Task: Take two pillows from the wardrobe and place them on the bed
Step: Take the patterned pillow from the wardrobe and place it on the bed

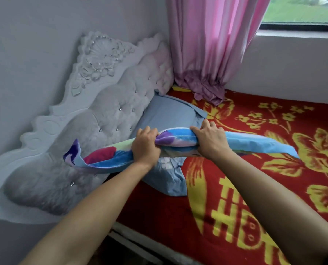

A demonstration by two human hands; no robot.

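While both hands, left and right, grip the colourful pillow with fingers clenched on its near edge, above the blue pillow on the bed, best lower it flat beside that one by the headboard.

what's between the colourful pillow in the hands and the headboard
In the head view, a plain blue pillow lies on the bed between the colourful pillow and the tufted headboard.

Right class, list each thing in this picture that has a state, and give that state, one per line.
Colourful pillow: held above the bed, gripped by both hands.
Left hand: closed on pillow.
Right hand: closed on pillow.
Blue pillow: lying by the headboard.
Curtain: drawn aside, bunched on the bed.
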